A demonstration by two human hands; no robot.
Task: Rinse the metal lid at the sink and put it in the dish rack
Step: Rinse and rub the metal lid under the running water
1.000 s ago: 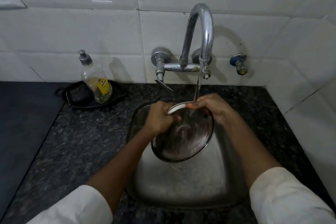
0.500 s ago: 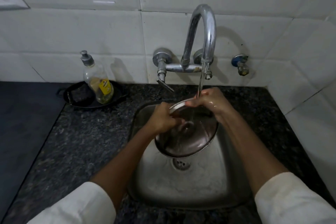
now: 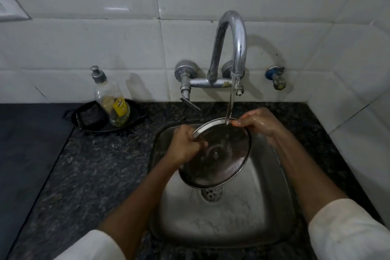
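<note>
The metal lid (image 3: pixel 217 154) tilts over the sink (image 3: pixel 268 207), under the tap's stream. The left hand (image 3: pixel 185 145) has its fingers curled tight on the lid's left rim; the right hand (image 3: pixel 260 122) pinches the top edge.

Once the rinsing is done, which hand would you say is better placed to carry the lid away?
Probably the left hand: it is wrapped around the lid's edge, while the right hand only pinches the top edge.

Both hands' fingers (image 3: pixel 198 143) curled, gripping
</note>
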